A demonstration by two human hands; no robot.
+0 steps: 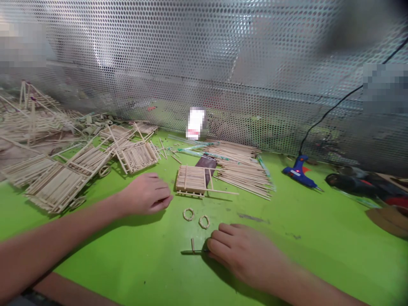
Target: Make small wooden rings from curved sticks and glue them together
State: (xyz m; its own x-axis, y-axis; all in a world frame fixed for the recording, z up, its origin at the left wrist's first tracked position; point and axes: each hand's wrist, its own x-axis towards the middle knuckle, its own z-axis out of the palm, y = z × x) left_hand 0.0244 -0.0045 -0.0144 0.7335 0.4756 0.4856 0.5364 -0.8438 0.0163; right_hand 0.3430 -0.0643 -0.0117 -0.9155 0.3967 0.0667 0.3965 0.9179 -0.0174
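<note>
My left hand [148, 194] rests on the green table with its fingers curled closed; whatever they may hold is hidden. Between thumb and fingers, my right hand [242, 250] grips a thin dark pointed tool [188, 252], its tip to the left. A short stick piece [192, 244] lies against or across that tool; I cannot tell which. Just beyond lie two small stick rings, a left ring [188, 214] and a right ring [204, 221]. A small stick cart body [191, 178] with two long shafts sits farther back, partly on a dark block [208, 165].
Thin wooden sticks [244, 170] lie in a pile behind the cart body. A blue glue gun [299, 173] with a black cord is at right, beside dark tools [353, 185]. Several stick carts [59, 185] crowd the left. A perforated metal screen [191, 55] closes the back.
</note>
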